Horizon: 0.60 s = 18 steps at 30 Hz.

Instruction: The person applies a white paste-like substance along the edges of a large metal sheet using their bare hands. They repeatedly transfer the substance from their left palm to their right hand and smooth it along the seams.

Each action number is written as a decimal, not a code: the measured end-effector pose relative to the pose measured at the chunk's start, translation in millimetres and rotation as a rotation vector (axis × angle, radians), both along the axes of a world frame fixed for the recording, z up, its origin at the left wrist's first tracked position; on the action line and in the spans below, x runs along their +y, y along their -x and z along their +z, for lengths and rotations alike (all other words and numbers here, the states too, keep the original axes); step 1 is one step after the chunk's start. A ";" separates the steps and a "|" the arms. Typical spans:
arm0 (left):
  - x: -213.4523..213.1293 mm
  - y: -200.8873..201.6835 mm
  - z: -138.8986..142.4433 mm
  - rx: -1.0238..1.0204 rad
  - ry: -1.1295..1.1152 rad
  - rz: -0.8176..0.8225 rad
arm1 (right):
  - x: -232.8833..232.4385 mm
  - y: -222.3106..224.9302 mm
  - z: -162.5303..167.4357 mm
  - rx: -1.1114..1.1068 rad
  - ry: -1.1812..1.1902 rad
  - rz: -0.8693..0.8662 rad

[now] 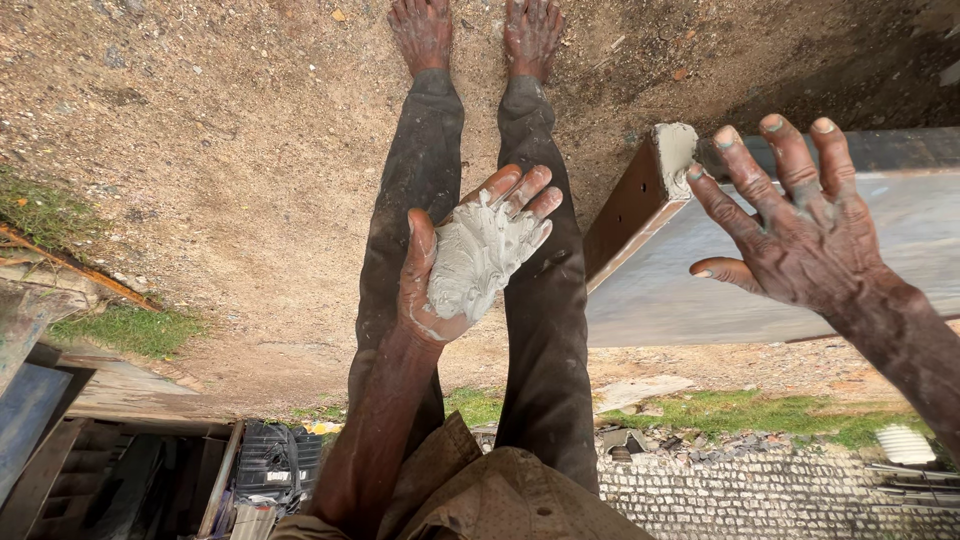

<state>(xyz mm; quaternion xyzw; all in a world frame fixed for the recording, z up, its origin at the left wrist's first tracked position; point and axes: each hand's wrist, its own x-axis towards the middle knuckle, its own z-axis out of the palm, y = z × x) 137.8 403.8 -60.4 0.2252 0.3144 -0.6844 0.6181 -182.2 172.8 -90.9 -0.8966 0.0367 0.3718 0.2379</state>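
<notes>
Putty, pale grey and wet, sits as a ragged lump in the cupped palm of my left hand, but let me begin with the biggest things around it.

Bare sandy ground fills most of the view, with small patches of grass at its edge and another green strip near a wall of small pale blocks. Next in size is the long grey board lying across the right side, its brown end face turned toward my legs. A dab of the same grey paste is stuck on the corner of that board.

My legs, in dark trousers, run down the middle of the view to my bare feet on the dirt. A black crate stands among clutter close by my left elbow.

My right hand is spread wide over the board, fingers splayed and holding nothing; grey smears coat the fingertips. I cannot tell whether it touches the board or hovers just over it.

My left hand is half closed around the lump, thumb curled up along one side and fingers cradling the other, in front of my thighs and well apart from the board.
</notes>
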 end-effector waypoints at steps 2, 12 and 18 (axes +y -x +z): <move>-0.1 -0.5 0.8 0.001 0.002 0.014 | -6.2 6.6 9.9 -0.133 -0.109 -0.101; -0.9 -1.3 1.7 -0.019 0.013 0.011 | -13.8 -11.2 -27.0 -0.101 -0.527 -0.596; 6.2 -3.4 -0.3 -0.004 -0.001 0.030 | -19.7 -12.6 -30.4 -0.084 -0.481 -0.478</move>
